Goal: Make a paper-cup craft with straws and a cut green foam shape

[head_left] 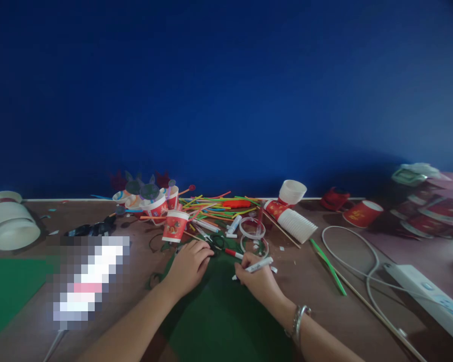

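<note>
A white marker (262, 264) with dark lettering is gripped in my right hand (266, 285), its tip pointing left over a dark green sheet (226, 311). My left hand (189, 265) lies palm down on the upper left of that sheet, fingers extended and slightly bent. Just beyond its fingertips are dark-handled scissors (216, 242). A red-and-white marker (234, 254) rests between the two hands. Close behind the left hand stands a red paper cup (174, 226) with a white rim. Rolls of clear tape (252, 228) sit beyond my right hand.
Colourful sticks (211, 206) are heaped at the back, beside decorated cups (154, 207). Stacked paper cups (294, 223) lie right of centre. A power strip (430, 294) with a looping white cable (373, 256) occupies the right. At left are a green sheet (7, 291) and a blurred-out bright object (92, 281).
</note>
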Tool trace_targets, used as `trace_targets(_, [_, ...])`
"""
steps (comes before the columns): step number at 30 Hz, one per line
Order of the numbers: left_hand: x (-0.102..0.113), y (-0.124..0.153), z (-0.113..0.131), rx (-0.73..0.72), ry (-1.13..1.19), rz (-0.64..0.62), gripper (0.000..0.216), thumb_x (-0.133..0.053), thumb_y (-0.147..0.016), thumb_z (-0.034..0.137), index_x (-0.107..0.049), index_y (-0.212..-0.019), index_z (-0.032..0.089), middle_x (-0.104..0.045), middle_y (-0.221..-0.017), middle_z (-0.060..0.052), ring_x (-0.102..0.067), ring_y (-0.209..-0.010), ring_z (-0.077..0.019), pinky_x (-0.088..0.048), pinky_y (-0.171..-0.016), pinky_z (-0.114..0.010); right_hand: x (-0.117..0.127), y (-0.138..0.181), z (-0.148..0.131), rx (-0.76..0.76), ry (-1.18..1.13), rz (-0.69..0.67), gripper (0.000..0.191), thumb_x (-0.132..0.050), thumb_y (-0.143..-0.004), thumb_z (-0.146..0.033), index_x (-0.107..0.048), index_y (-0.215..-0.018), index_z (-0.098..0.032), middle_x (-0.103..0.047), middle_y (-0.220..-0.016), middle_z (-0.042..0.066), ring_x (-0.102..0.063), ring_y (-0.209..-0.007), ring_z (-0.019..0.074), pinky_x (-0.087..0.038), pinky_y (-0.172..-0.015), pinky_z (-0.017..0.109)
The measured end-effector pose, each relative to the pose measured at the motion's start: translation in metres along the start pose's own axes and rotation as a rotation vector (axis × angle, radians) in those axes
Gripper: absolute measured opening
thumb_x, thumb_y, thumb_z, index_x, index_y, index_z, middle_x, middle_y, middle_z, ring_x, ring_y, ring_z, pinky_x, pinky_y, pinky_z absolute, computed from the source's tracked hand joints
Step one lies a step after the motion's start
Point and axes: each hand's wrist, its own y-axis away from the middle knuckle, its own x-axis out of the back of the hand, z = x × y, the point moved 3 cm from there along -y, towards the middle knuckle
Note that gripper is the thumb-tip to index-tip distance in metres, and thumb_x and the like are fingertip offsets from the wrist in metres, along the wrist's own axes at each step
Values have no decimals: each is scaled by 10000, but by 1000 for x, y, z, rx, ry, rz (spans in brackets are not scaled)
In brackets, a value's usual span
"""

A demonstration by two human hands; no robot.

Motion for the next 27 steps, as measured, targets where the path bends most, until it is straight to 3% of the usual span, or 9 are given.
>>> trace_targets(12, [0, 1, 0, 2, 8, -10, 208, -464, -882, 163, -630, -997, 208, -625, -1023, -51, -543, -949, -205, -432, -822, -350, 0, 1, -3, 70, 2, -11, 255, -549, -700, -274, -389, -511, -217, -493, -410, -38, -409, -402, 96, -275, -395, 195])
trace_targets(20, [0, 1, 0, -1, 2, -9, 212, -462, -879, 152, -629, -996, 209, -625, -1024, -51, -545, -945, -208, -438, -815, -353, 3, 1, -6, -68, -81, -8, 208, -501, -661, -251, -358, -512, -224, -445, -353, -64, -384, -341, 86, -249, -372, 188])
trace_targets(27, [0, 1, 0, 1, 7, -11, 205, -474, -875, 144, -630, -993, 206, -621, -1015, -45, -544, -948, -200, -436, -830, -340, 2, 0, -4, -46, -93, -4, 222, -513, -675, -272, -356, -525, -223, -438, -380, -64, -395, -361, 87, -252, -377, 186])
